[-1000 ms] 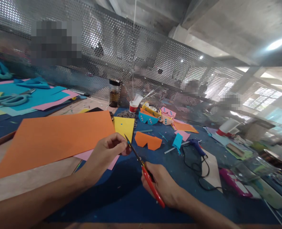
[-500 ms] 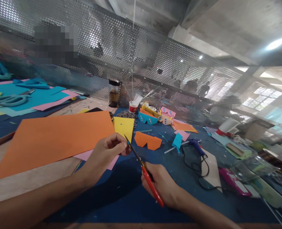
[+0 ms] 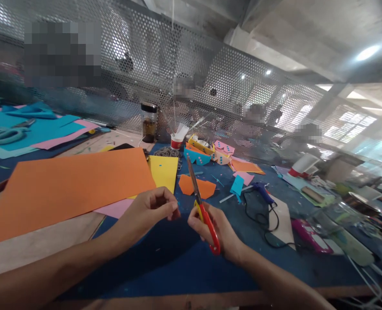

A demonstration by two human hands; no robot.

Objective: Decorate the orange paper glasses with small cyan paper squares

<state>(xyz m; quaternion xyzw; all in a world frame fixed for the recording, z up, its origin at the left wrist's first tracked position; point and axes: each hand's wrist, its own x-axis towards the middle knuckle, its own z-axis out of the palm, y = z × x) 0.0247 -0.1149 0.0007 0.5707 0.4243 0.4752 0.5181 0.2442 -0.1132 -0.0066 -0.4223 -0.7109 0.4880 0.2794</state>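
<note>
My right hand (image 3: 226, 230) grips a pair of scissors (image 3: 209, 221) with red and yellow handles. Its dark blades point up and away, looking closed together. Just left of it, my left hand (image 3: 155, 206) is held in a pinch above the blue table mat (image 3: 178, 275); whatever sits between those fingertips is too small to make out. Behind the blades lies an orange glasses-shaped paper cutout (image 3: 202, 188). A large orange sheet (image 3: 78, 185) is spread beside my left hand, with a yellow sheet (image 3: 165, 170) and a pink sheet (image 3: 115, 209) partly under it.
Dotted blue paper glasses (image 3: 196, 157) stand near a red-and-white cup (image 3: 176, 141) and a dark-lidded jar (image 3: 149, 125). On the right lie a blue glue gun (image 3: 263, 192) with its cord and a magenta object (image 3: 313, 237). Teal scissors (image 3: 5, 136) rest far left.
The scissors have swung more upright, their tips leaving my left fingertips. My left hand has shifted slightly down and stays pinched. The whole view has moved a little.
</note>
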